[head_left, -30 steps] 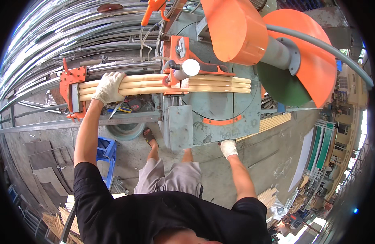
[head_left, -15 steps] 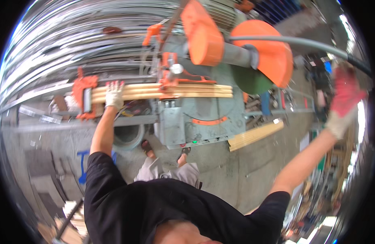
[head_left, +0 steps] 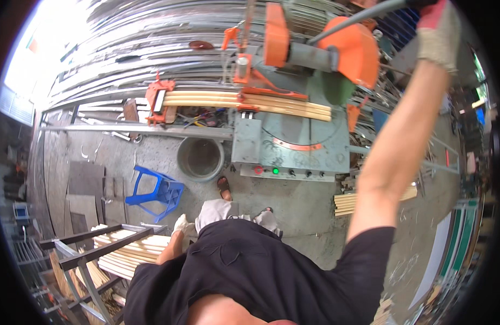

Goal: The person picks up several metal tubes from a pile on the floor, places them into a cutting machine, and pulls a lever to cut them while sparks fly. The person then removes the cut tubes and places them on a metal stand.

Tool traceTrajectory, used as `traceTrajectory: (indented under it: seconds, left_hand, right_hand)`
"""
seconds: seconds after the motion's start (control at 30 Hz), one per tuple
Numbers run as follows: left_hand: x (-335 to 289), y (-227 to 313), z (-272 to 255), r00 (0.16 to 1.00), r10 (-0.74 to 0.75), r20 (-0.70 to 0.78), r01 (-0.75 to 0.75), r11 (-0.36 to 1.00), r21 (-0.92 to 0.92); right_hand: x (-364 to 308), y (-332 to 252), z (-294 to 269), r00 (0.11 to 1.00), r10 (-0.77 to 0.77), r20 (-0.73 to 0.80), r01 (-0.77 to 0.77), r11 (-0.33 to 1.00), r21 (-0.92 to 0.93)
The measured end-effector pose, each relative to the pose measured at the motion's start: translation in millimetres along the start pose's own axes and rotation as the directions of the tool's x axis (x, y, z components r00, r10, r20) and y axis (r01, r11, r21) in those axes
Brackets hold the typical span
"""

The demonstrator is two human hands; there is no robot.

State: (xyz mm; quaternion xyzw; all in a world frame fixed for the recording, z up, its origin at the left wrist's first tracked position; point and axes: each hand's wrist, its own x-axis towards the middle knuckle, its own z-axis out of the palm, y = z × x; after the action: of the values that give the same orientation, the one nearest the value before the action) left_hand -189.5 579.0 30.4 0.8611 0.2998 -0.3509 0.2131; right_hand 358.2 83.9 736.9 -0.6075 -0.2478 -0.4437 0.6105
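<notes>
The gloved left hand (head_left: 182, 224) hangs beside the shorts (head_left: 214, 211), fingers too small to tell, while beyond it pale strips (head_left: 206, 99) lie clamped across the saw table (head_left: 328, 154) and the right hand (head_left: 438, 30) meets the grey lever (head_left: 363, 18), finger closure unclear

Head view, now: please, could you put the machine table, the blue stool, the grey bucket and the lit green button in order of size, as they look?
1. Machine table
2. Blue stool and grey bucket: too similar to rank surely
3. Lit green button
</notes>
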Motion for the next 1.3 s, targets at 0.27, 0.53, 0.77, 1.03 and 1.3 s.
traceTrajectory:
  seconds: [0.27,0.53,0.77,1.03,1.3]
  left_hand:
    - [-112,258,-125,0.684,0.485,-0.545,-0.727,0.514,-0.455]
    - [-348,503,-224,-0.246,0.715,-0.654,-0.966,-0.232,0.111]
    - [-347,529,-174,-0.335,0.743,-0.580,-0.908,-0.418,-0.011]
    - [-335,527,-153,-0.351,0.693,-0.629,-0.894,-0.448,0.005]
    - [-331,523,-149,-0.340,0.691,-0.638,-0.891,-0.453,-0.016]
  right_hand:
    - [-234,-110,-99,0.986,0.109,0.129,-0.119,0.990,0.078]
    - [-348,-139,-155,0.953,0.247,0.177,-0.220,0.963,-0.158]
    - [-416,-124,-180,0.935,0.291,0.203,-0.230,0.933,-0.278]
    - [-429,-120,-184,0.949,0.202,0.242,-0.110,0.931,-0.347]
    - [-442,-118,-186,0.938,0.274,0.213,-0.216,0.941,-0.260]
